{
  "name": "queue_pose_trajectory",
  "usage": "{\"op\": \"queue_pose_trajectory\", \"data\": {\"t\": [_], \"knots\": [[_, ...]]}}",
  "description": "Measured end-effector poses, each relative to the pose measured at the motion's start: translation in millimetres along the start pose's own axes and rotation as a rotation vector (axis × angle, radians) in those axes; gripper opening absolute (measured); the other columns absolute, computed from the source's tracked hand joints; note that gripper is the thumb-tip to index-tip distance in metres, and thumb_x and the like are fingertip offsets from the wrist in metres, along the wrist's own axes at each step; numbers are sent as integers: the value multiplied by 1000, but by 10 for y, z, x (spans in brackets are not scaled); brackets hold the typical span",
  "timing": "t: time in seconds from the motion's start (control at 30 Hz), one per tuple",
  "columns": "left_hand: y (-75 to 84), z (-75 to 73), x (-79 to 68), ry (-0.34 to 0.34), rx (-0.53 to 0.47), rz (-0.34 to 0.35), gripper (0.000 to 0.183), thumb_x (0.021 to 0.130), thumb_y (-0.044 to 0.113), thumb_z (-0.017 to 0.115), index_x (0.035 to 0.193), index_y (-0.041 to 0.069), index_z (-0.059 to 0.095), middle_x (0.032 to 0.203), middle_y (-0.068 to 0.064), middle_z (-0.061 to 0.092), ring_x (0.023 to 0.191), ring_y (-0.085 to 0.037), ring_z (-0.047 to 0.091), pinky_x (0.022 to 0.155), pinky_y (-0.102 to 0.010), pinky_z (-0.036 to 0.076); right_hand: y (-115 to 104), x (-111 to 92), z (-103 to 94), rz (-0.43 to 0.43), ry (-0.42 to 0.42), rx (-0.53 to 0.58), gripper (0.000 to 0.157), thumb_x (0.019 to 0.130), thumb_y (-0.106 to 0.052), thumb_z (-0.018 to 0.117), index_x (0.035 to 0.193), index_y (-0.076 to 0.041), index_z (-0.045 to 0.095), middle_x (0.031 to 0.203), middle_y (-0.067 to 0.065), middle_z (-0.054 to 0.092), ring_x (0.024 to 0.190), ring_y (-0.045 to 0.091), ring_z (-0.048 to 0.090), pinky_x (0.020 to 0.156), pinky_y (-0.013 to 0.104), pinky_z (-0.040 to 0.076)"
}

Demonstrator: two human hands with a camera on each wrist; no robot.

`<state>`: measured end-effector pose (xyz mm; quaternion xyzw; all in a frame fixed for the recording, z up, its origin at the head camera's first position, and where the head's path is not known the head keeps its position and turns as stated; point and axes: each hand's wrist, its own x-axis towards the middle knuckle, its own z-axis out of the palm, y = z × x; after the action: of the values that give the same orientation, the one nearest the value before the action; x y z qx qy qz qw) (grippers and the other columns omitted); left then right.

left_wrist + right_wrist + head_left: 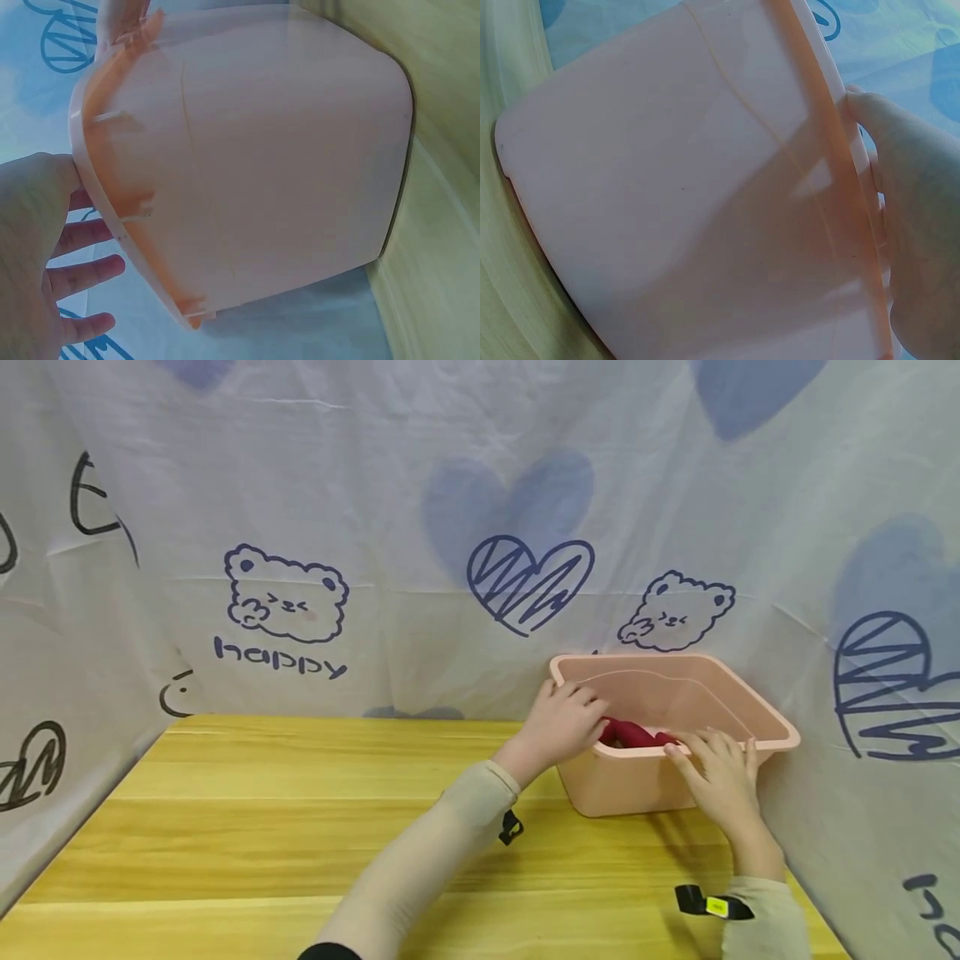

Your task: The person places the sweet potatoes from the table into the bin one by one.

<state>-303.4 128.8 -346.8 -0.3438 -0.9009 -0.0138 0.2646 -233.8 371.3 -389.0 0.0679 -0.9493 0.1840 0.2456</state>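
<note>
A pink plastic basin stands on the table's right side. Inside it lies a dark red, smooth, elongated thing, partly hidden by the front rim and the hands; its kind is unclear. My left hand reaches over the basin's left corner, thumb side beside the red thing. In the left wrist view its fingers are spread apart beyond the rim. My right hand lies over the front rim, fingers spread and reaching inside, partly hidden by the rim in the right wrist view. Neither visibly grips anything.
The wood-grain table extends left of the basin. A white cloth printed with hearts and bears hangs behind and at both sides, close to the basin. Black straps are on the wrists.
</note>
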Motion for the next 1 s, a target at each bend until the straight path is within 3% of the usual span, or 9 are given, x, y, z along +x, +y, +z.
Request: {"op": "queue_pose_trajectory", "data": {"t": [0.2,0.53,0.73,1.0], "knots": [[-32,11,-130,18,-22,-18,31,101,45,45,123,33,62,125,11,63,121,-14,53,102,-42,39,17,-13,1,0,4,2,45,100,-47,44,125,-14,61,129,23,51,130,48,32,112,71,-4],[-227,67,-497,123,0,-27,32,100,47,46,125,31,60,125,8,63,117,-16,57,98,-43,44,13,3,14,-1,2,2,45,100,-47,44,125,-15,62,128,22,52,131,48,32,112,71,-5],[-331,102,-701,92,-29,-58,38,99,49,48,130,30,58,130,6,62,119,-18,58,97,-45,44,5,-1,-2,-1,9,4,45,100,-47,44,125,-14,62,128,22,53,130,47,33,112,70,-4],[-450,83,-970,-2,-83,-103,43,100,52,43,130,27,60,130,2,62,120,-22,57,97,-48,43,-11,-6,-2,1,2,-1,46,101,-47,43,125,-13,61,129,23,52,130,48,32,112,71,-4]]}}
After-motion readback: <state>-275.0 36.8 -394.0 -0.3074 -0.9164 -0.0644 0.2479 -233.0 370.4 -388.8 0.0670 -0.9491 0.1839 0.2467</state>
